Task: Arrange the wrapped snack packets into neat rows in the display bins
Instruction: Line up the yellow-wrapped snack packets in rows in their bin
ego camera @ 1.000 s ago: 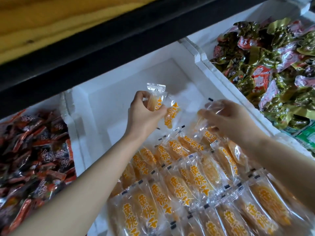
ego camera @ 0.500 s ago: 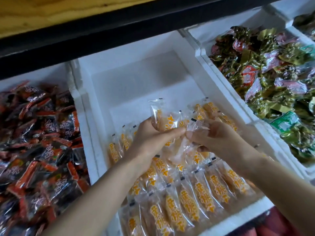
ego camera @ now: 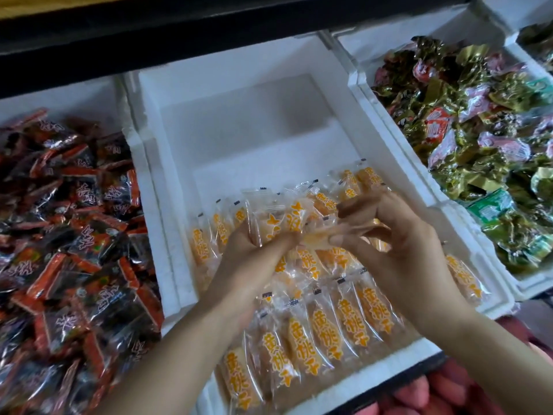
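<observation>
We see from above a white foam display bin, the middle one of three set side by side under a dark shelf edge. Clear snack packets printed with orange characters lie in the near half of this bin. A front row stands side by side along the near wall, each packet lengthwise and overlapping its neighbour. A second row runs behind it, partly hidden by the hands, and reaches the right wall. Both hands hover over that second row, meeting near the bin's middle. The left hand comes in from the lower left, with its thumb and curled fingers gripping a raised packet tilted above the row. The right hand comes in from the lower right, with its fingers bent and its thumb and fingertips pinching a blurred packet, pale orange, just beside the left thumb. Motion blur keeps us from telling whether the two held packets touch. The left bin holds a loose heap of red and black packets. The right bin holds a jumble of green, gold and pink packets. Pinkish-red shapes show below the bins at the lower right, too blurred to name.
</observation>
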The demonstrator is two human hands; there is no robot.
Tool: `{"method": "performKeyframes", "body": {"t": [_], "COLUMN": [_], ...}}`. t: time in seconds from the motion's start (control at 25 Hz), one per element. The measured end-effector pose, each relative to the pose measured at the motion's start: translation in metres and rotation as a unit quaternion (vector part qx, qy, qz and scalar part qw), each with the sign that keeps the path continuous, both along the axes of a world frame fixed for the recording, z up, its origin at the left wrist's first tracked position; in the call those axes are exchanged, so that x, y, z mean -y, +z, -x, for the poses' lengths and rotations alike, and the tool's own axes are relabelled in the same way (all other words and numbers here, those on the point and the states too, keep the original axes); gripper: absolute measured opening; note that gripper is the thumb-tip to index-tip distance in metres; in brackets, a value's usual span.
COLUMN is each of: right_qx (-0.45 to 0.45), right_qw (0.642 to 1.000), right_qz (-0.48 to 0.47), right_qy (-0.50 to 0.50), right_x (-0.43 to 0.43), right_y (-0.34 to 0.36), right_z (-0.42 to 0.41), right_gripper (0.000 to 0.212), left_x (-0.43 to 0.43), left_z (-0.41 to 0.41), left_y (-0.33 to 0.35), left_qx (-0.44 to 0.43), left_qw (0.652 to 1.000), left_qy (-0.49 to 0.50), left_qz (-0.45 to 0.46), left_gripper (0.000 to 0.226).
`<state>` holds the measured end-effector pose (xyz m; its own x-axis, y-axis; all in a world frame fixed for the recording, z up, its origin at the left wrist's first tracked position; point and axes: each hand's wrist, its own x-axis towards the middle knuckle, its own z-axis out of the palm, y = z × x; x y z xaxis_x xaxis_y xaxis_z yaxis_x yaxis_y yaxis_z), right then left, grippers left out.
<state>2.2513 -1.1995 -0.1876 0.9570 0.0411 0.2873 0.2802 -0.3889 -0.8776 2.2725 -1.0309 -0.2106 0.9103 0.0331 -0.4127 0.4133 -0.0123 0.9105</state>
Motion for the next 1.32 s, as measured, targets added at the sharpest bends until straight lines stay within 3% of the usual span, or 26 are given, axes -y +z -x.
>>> {"method": "performKeyframes", "body": {"t": [0.12, 0.24, 0.36, 0.52, 0.6, 0.64, 0.72, 0.8, 0.92, 1.0, 1.12, 1.32], "right_qx": [0.14, 0.145, 0.117, 0.015, -0.086, -0.172, -0.329, -0.37, -0.346, -0.304, -0.212, -0.122], "right_qw": [0.973, 0.963, 0.963, 0.985, 0.994, 0.978, 0.917, 0.898, 0.915, 0.94, 0.969, 0.961], "right_qz": [0.181, 0.225, 0.224, 0.117, -0.008, -0.105, -0.221, -0.235, -0.205, -0.142, 0.04, 0.244], "right_qy": [0.021, 0.038, 0.091, 0.124, 0.07, 0.045, 0.037, 0.044, -0.002, -0.056, -0.117, -0.046], "right_x": [0.002, 0.01, 0.022, 0.032, 0.028, 0.024, 0.021, 0.02, 0.027, 0.044, 0.069, 0.079], "right_y": [-0.016, -0.031, -0.039, -0.036, -0.029, -0.023, -0.022, -0.02, -0.017, -0.02, -0.017, -0.012], "right_z": [0.014, 0.024, 0.032, 0.046, 0.054, 0.054, 0.053, 0.05, 0.043, 0.03, -0.001, -0.059], "right_gripper": [0.007, 0.018, 0.011, 0.05, 0.029, 0.021, 0.048, 0.04, 0.003, 0.008, 0.003, 0.013], "left_x": [0.009, 0.022, 0.032, 0.04, 0.045, 0.047, 0.051, 0.056, 0.058, 0.056, 0.051, 0.047], "left_z": [0.01, 0.021, 0.027, 0.034, 0.038, 0.04, 0.045, 0.05, 0.051, 0.048, 0.046, 0.043], "left_y": [0.0, 0.001, -0.003, -0.011, -0.008, -0.009, -0.008, -0.008, -0.005, -0.003, -0.003, -0.009], "left_qx": [-0.01, -0.036, -0.013, 0.011, 0.014, 0.02, 0.038, 0.047, 0.051, 0.055, 0.06, 0.064], "left_qw": [0.998, 0.991, 0.989, 0.986, 0.983, 0.981, 0.98, 0.981, 0.981, 0.981, 0.983, 0.985], "left_qy": [0.059, 0.09, 0.128, 0.166, 0.185, 0.19, 0.196, 0.19, 0.188, 0.184, 0.173, 0.159], "left_qz": [0.033, 0.096, 0.066, 0.018, 0.015, 0.01, -0.005, -0.017, -0.023, -0.019, -0.027, -0.018], "left_gripper": [0.014, 0.008, 0.015, 0.055, 0.075, 0.078, 0.068, 0.062, 0.064, 0.066, 0.068, 0.076]}}
